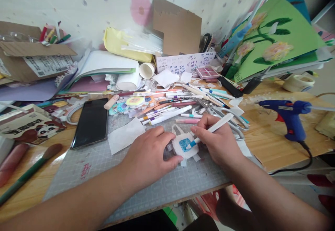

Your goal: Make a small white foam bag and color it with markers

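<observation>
A small white bag-shaped craft piece (173, 147) with a loop handle lies on the grey cutting mat (162, 185); a blue patch is coloured at its middle. My left hand (150, 150) curves round its left side, thumb and forefinger gripping the edge. In my right hand (216, 138) a white marker (220, 123) with a blue band is pinched at a slant, its tip at the blue patch. Bits of clear tape stick out beneath the piece. Just left of it lies a white paper sheet (127, 135).
Several markers (170, 115) and grey-handled scissors (218, 112) are heaped behind my hands. A black phone (91, 123) lies left, near a long-handled brush (31, 171). To the right rests a blue glue gun (290, 114) with a cable. The mat's front edge is close to me.
</observation>
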Demonstrator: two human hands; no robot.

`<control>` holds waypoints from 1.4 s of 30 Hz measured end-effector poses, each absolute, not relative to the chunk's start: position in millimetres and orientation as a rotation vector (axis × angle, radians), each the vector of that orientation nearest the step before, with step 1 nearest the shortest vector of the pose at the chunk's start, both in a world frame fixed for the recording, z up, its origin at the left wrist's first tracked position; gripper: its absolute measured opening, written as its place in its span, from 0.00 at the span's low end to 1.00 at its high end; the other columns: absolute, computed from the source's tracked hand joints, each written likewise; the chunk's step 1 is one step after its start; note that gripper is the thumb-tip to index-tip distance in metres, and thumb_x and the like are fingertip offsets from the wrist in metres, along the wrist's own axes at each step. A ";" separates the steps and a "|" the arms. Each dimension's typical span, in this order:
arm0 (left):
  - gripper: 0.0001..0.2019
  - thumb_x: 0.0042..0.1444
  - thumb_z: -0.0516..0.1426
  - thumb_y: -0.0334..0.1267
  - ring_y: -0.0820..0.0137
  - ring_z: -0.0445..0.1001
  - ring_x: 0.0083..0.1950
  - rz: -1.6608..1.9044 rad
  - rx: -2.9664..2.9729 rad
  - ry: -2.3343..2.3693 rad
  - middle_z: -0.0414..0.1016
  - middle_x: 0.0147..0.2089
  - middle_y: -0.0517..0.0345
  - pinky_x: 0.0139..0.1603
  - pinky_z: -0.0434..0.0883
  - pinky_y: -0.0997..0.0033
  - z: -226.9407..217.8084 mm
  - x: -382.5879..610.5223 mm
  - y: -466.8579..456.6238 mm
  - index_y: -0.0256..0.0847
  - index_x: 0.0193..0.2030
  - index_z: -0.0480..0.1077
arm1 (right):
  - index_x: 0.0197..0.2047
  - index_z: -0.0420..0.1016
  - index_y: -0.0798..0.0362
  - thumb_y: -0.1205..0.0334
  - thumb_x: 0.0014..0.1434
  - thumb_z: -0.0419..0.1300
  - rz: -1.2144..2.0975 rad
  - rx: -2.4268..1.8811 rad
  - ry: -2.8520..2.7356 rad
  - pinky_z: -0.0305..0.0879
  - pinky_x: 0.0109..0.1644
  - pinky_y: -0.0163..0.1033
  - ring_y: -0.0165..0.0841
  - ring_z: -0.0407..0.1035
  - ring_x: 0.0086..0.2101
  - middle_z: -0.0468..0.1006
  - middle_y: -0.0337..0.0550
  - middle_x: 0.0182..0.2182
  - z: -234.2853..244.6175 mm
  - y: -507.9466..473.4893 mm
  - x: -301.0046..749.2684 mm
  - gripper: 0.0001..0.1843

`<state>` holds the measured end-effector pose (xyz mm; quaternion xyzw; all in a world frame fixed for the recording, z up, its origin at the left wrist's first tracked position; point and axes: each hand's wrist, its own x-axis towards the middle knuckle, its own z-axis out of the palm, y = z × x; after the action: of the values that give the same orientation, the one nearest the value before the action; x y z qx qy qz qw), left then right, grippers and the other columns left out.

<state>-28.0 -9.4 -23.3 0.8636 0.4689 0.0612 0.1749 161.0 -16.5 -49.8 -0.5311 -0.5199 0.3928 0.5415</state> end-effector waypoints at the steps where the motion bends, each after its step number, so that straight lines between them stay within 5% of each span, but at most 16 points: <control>1: 0.18 0.52 0.59 0.49 0.59 0.70 0.41 0.176 2.452 1.327 0.69 0.39 0.54 0.37 0.66 0.62 -23.5 -28.1 -9.5 0.43 0.46 0.72 | 0.18 0.59 0.51 0.65 0.50 0.62 0.941 -1.264 -1.234 0.49 0.21 0.33 0.25 0.53 0.18 0.59 0.30 0.14 -49.7 -16.4 161.0 0.16; 42: 0.18 0.51 0.60 0.48 0.60 0.71 0.41 0.186 2.456 1.308 0.69 0.39 0.55 0.37 0.66 0.63 -22.5 -29.1 -9.2 0.44 0.48 0.72 | 0.18 0.60 0.51 0.67 0.50 0.62 0.906 -1.169 -1.073 0.50 0.21 0.33 0.25 0.54 0.17 0.60 0.29 0.13 -58.3 -8.5 164.8 0.16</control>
<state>-29.1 -9.2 -22.5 0.8670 0.4617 0.0656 0.1757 164.8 -8.5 -58.3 -0.5066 -0.4650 0.3927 0.6107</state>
